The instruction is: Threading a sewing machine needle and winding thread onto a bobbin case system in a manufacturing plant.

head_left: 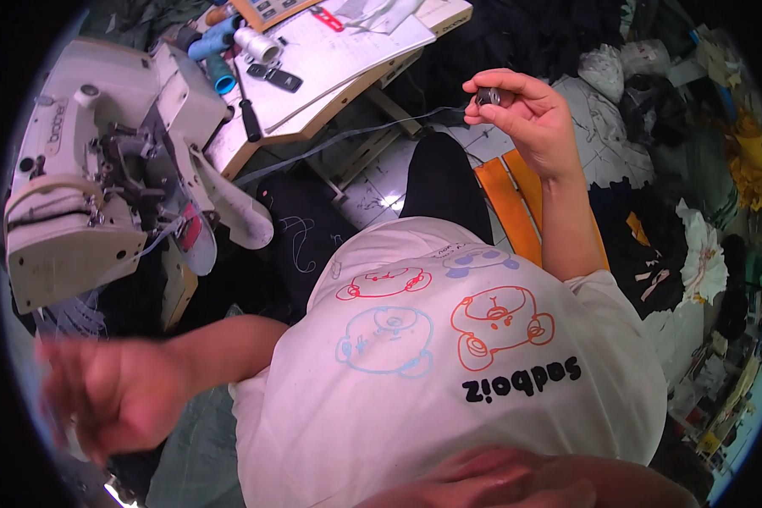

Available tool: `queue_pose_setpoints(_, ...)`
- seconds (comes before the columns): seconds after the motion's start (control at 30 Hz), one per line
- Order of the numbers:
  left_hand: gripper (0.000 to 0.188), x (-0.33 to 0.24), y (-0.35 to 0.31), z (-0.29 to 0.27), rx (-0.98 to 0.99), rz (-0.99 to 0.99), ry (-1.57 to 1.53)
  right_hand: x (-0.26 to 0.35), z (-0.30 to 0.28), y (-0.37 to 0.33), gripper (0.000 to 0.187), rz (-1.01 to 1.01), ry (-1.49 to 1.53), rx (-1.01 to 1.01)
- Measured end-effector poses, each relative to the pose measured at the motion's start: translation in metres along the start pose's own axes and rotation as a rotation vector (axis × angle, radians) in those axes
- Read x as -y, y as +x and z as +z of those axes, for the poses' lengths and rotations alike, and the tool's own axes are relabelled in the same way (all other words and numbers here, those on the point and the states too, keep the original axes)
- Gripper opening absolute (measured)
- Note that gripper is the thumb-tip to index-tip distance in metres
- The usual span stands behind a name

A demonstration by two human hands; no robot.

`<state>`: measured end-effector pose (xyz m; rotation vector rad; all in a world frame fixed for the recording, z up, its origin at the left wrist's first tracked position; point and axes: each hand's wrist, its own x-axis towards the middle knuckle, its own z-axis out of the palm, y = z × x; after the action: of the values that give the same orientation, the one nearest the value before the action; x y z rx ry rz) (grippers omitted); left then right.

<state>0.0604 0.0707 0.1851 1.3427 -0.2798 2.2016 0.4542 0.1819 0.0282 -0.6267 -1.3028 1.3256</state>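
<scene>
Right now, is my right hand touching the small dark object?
Touching: the head view shows the right hand pinching the small dark object between thumb and fingers.

Head-worn fisheye view. The field was directed steeply downward from above the wearer's white shirt (436, 364), which was shown at close range; the floor tiles (371, 201) were seen from farther off. Both hands were included: the left hand (123, 394) at lower left, the right hand (521, 110) at upper right.
</scene>
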Motion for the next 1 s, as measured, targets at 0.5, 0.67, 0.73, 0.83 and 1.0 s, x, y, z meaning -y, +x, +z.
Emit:
queue_pose_setpoints(0.5, 0.019, 0.136, -0.124, -0.002, 0.429, -1.181, 0.59, 0.005, 0.05, 0.002, 0.039, 0.1, 0.162, 0.212)
queue_pose_setpoints(0.67, 0.032, 0.131, -0.113, -0.002, 0.264, -1.091, 0.176, -0.006, 0.051, 0.002, 0.037, 0.086, 0.239, 0.248)
queue_pose_setpoints(0.73, 0.036, 0.137, -0.115, 0.0, 0.291, -0.898, 0.179, -0.012, 0.053, 0.002, 0.035, 0.108, 0.309, 0.243)
queue_pose_setpoints(0.83, 0.038, 0.142, -0.122, -0.005, 0.284, -0.858, -0.096, -0.025, 0.052, 0.001, 0.031, 0.121, 0.266, 0.191)
queue_pose_setpoints(1.0, 0.033, 0.101, -0.111, -0.02, -0.022, -0.958, -0.045, -0.038, -0.014, 0.006, 0.028, 0.16, -0.084, 0.04)
